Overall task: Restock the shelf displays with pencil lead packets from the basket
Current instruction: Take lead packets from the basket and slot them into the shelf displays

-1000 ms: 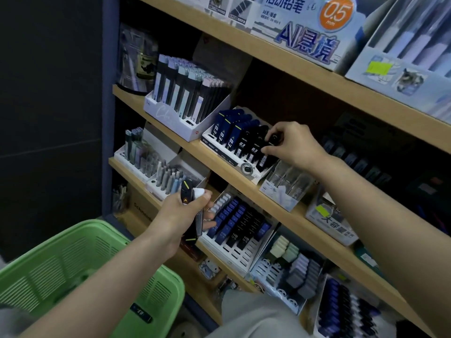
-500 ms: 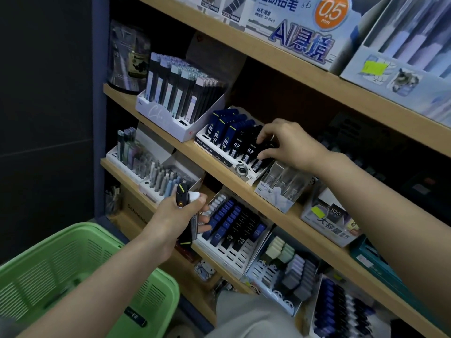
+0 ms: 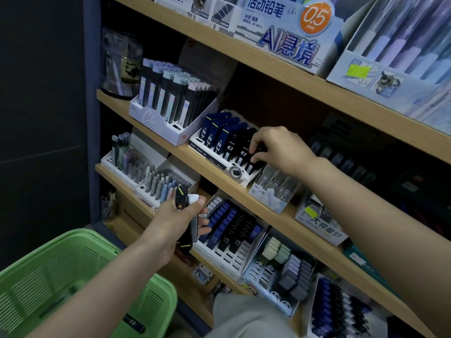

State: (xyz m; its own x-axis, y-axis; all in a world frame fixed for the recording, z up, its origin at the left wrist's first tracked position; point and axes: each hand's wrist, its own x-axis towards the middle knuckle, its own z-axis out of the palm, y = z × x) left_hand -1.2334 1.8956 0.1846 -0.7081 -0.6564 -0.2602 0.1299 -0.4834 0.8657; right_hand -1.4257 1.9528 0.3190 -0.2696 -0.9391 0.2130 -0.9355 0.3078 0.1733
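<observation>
Right grip [image 3: 280, 150] pinching black lead packet [image 3: 249, 168] in white slotted display tray [image 3: 207, 154], frame centre. Left grip [image 3: 175, 223] clutching bundle of black yellow-striped lead packets [image 3: 181, 197], lower centre. Green plastic basket [image 3: 73, 252] sitting lower left.

Up top, mechanical-pencil carton [image 3: 280, 32] with orange 0.5 disc, pastel pen box [image 3: 395, 52] just right of it bearing a yellow-green sticker [image 3: 357, 70]; clear jar [image 3: 120, 64] far left beside dark wall [image 3: 44, 118]; pastel and grey erasers [image 3: 290, 269] racked in white tray [image 3: 264, 287], lower right.
</observation>
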